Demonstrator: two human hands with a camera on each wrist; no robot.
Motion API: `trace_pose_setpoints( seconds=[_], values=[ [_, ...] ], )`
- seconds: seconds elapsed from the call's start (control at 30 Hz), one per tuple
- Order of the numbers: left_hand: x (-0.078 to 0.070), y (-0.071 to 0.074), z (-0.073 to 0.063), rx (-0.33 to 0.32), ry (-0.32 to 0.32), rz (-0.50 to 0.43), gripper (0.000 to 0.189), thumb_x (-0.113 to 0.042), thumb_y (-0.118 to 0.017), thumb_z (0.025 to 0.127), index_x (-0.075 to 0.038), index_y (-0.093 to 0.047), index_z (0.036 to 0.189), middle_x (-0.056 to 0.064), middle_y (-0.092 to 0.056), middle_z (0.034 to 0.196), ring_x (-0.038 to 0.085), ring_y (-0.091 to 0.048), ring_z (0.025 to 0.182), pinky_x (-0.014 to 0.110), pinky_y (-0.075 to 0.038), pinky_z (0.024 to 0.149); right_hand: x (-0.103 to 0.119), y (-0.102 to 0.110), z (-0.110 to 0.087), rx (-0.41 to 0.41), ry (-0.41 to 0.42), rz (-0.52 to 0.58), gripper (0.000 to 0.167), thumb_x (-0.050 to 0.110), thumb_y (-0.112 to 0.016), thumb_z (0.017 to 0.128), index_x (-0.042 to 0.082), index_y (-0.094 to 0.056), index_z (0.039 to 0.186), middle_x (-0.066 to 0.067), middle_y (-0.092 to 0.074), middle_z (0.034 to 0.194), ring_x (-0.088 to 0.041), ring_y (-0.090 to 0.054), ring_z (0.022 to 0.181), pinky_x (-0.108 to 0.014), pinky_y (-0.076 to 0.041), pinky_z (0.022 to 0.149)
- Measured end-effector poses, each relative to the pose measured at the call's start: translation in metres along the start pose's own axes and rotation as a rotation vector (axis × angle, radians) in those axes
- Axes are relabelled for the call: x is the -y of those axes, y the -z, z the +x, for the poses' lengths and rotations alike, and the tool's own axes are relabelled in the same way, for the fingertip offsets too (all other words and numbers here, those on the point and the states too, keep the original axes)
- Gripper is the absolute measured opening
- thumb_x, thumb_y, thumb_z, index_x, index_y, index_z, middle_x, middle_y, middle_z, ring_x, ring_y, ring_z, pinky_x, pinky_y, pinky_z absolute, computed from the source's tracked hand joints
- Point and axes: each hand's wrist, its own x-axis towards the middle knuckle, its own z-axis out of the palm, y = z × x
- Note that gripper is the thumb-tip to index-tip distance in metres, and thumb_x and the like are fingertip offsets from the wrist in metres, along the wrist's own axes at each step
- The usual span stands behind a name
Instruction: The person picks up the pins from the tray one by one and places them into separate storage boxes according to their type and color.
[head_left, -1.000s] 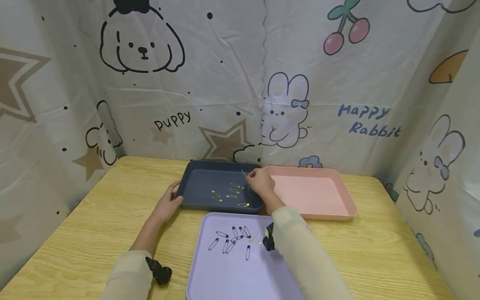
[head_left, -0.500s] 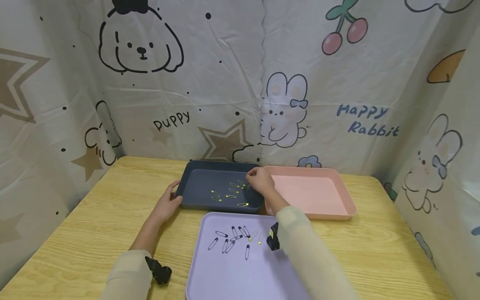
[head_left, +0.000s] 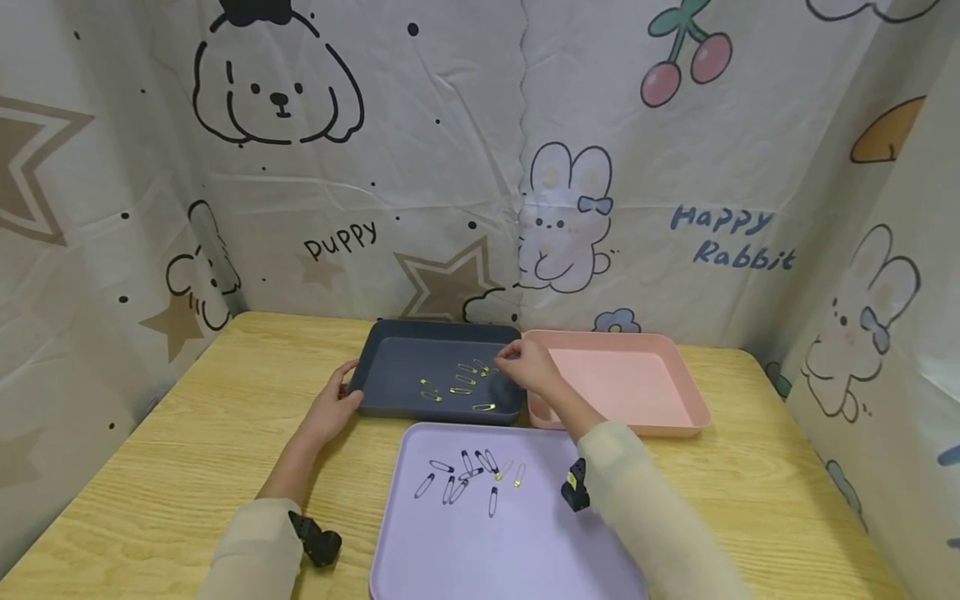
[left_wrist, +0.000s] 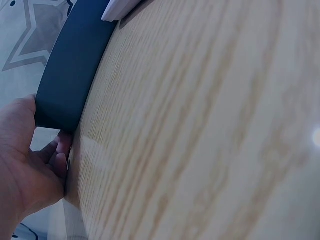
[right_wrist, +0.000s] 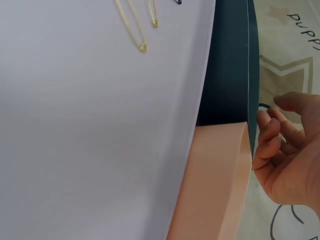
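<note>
My left hand holds the left end of the dark blue tray, its thumb at the near corner. In the left wrist view, the fingers of the left hand curl beside the tray's end. Over that tray's right edge hovers my right hand; in the right wrist view the right hand has thumb and index apart, with nothing between them. Several gold safety pins lie in the dark blue tray. A lilac tray in front bears several black safety pins and two gold safety pins.
A pink tray adjoins the dark blue tray on the right. All the trays sit on a wooden table. A printed curtain hangs behind the table and at its sides.
The right hand has let go of a gold safety pin, which now lies among the others in the dark blue tray. That hand then moves slightly right. The left hand stays put.
</note>
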Motion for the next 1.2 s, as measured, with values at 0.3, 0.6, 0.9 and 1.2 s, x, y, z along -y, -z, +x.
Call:
trace_pose_setpoints(
  seconds=[0.3, 0.6, 0.9, 1.2],
  values=[
    [-0.002, 0.000, 0.001, 0.000, -0.002, 0.000, 0.060, -0.020, -0.039, 0.097, -0.017, -0.013, 0.151, 0.027, -0.044, 0.132, 0.030, -0.046, 0.109, 0.033, -0.039, 0.080, -0.001, 0.012, -0.018, 0.060, -0.010, -0.011, 0.021, 0.020, -0.064, 0.085, 0.005, -0.070, 0.097, -0.003, -0.056, 0.077, -0.014, -0.048, 0.068, -0.022, -0.038, 0.058],
    [-0.002, 0.000, 0.001, 0.000, 0.009, -0.012, 0.061, -0.020, -0.040, 0.097, -0.018, -0.013, 0.151, 0.028, -0.042, 0.135, 0.031, -0.045, 0.112, 0.033, -0.038, 0.081, -0.007, 0.020, -0.040, 0.119, 0.008, 0.001, 0.019, 0.025, -0.066, 0.085, 0.010, -0.070, 0.097, -0.003, -0.057, 0.078, -0.015, -0.049, 0.068, -0.025, -0.039, 0.058],
    [-0.002, -0.001, -0.001, 0.001, 0.004, -0.005, 0.061, -0.019, -0.039, 0.096, -0.017, -0.013, 0.151, 0.026, -0.045, 0.130, 0.030, -0.046, 0.107, 0.032, -0.037, 0.077, -0.006, 0.025, -0.059, 0.143, 0.022, 0.012, 0.016, 0.023, -0.068, 0.084, 0.011, -0.069, 0.094, -0.001, -0.056, 0.074, -0.013, -0.048, 0.066, -0.025, -0.038, 0.058],
    [-0.005, -0.001, -0.002, 0.001, 0.005, -0.008, 0.061, -0.018, -0.039, 0.096, -0.016, -0.012, 0.151, 0.027, -0.043, 0.132, 0.031, -0.044, 0.107, 0.031, -0.037, 0.075, -0.009, 0.030, -0.074, 0.151, 0.038, 0.018, 0.015, 0.023, -0.069, 0.083, 0.012, -0.069, 0.093, -0.002, -0.057, 0.074, -0.012, -0.049, 0.065, -0.025, -0.041, 0.056]
  ],
)
